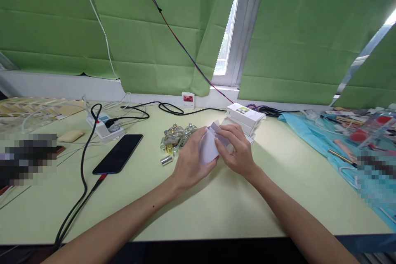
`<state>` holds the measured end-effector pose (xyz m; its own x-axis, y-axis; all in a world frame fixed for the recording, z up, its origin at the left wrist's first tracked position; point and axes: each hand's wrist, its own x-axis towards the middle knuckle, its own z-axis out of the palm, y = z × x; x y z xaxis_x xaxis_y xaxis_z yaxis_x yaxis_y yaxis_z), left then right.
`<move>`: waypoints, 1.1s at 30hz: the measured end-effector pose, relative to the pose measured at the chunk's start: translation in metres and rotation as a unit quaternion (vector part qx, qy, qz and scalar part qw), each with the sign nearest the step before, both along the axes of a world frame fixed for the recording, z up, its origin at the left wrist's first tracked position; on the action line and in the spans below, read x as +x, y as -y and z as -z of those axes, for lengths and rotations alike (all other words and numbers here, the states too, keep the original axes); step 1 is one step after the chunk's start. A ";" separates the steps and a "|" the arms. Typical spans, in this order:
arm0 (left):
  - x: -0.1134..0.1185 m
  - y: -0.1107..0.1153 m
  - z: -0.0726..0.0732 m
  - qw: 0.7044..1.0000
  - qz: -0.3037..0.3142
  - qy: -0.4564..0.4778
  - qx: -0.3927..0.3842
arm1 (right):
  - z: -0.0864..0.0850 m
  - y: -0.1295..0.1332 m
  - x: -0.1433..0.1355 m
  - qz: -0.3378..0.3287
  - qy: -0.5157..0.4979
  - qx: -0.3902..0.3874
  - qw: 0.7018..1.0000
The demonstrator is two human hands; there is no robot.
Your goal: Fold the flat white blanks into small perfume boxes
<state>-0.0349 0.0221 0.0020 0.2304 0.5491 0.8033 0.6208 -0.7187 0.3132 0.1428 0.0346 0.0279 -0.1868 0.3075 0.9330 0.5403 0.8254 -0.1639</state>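
A small white box (pixel 208 148) is held between my two hands above the table, one flap standing up at its top end. My left hand (pixel 189 160) wraps round its left side. The fingers of my right hand (pixel 237 148) are closed on the flap end at the right. Behind my left hand are clear glass bottles (pixel 173 135) with gold and silver tops, partly hidden by it. Several small gold and silver caps (pixel 166 160) lie or stand in front of the bottles. Just beyond my right hand is a stack of flat white boxes (pixel 244 114) with a printed picture on top.
On the left a black phone (pixel 118 154) lies plugged into a cable near a white power strip (pixel 107 128). Black cables (pixel 173 109) run along the back. At the right edge a blue sheet (pixel 312 132) lies under assorted items. A small picture box (pixel 188 100) stands by the wall.
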 end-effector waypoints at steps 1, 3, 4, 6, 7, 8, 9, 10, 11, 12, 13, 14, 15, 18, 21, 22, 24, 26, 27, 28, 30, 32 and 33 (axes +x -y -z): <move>0.000 0.000 0.000 1.000 0.001 0.001 0.000 | 0.000 0.000 0.000 -0.002 0.000 0.003 1.000; 0.000 0.001 -0.001 1.000 0.001 0.003 -0.001 | 0.001 0.001 0.000 -0.006 -0.001 0.001 1.000; 0.000 0.001 -0.001 1.000 0.001 0.005 -0.001 | 0.002 0.001 0.000 -0.007 -0.003 -0.003 1.000; 0.000 0.001 -0.001 1.000 0.003 0.008 -0.001 | 0.003 0.001 0.000 -0.007 -0.006 -0.011 1.000; 0.000 0.001 -0.001 1.000 0.003 0.009 0.000 | 0.004 0.001 0.000 -0.007 -0.006 -0.013 1.000; 0.000 0.001 -0.002 1.000 0.003 0.011 0.000 | 0.004 0.001 0.000 -0.007 -0.005 -0.011 1.000; 0.000 0.001 -0.002 1.000 0.004 0.013 0.002 | 0.004 0.001 -0.001 -0.007 -0.003 -0.008 1.000; 0.000 0.001 -0.002 1.000 0.004 0.015 0.003 | 0.004 0.001 -0.001 -0.008 0.000 -0.004 1.000; 0.000 0.001 -0.002 1.000 0.004 0.015 0.004 | 0.004 0.002 -0.001 -0.009 0.003 -0.002 1.000; 0.000 0.001 -0.002 1.000 0.003 0.017 0.006 | 0.004 0.002 -0.002 -0.010 0.007 0.000 1.000; 0.000 0.001 -0.002 1.000 0.003 0.017 0.006 | 0.004 0.002 -0.002 -0.012 0.009 0.000 1.000; 0.000 0.001 -0.002 1.000 0.003 0.018 0.008 | 0.004 0.003 -0.002 -0.015 0.010 -0.002 1.000; 0.000 0.001 -0.002 1.000 0.003 0.018 0.010 | 0.004 0.003 -0.002 -0.018 0.011 -0.003 1.000; 0.000 0.002 -0.005 1.000 0.005 0.013 0.027 | 0.005 0.003 -0.002 -0.024 0.011 -0.001 1.000; 0.000 0.002 -0.008 0.999 0.011 0.001 0.051 | 0.006 0.002 -0.002 -0.024 0.015 0.001 1.000; 0.000 0.001 -0.008 0.998 0.013 -0.003 0.056 | 0.007 0.002 -0.002 -0.025 0.016 0.001 1.000; -0.001 0.001 -0.008 0.998 0.015 -0.009 0.058 | 0.007 0.002 -0.002 -0.027 0.020 0.001 0.999; -0.001 0.000 -0.007 0.998 0.016 -0.011 0.055 | 0.007 0.002 -0.002 -0.031 0.024 0.003 0.999; -0.001 0.000 -0.006 0.998 0.016 -0.012 0.053 | 0.007 0.002 -0.002 -0.032 0.025 0.004 0.999; -0.001 -0.001 -0.005 0.998 0.017 -0.012 0.054 | 0.006 0.002 -0.002 -0.033 0.027 0.006 0.999; -0.002 -0.001 -0.005 0.998 0.016 -0.011 0.057 | 0.006 0.002 -0.003 -0.035 0.030 0.010 0.999; -0.001 -0.001 -0.005 0.998 0.016 -0.009 0.061 | 0.006 0.002 -0.003 -0.036 0.033 0.015 0.999; -0.001 -0.001 -0.006 0.998 0.017 -0.007 0.062 | 0.005 0.002 -0.003 -0.037 0.034 0.017 0.999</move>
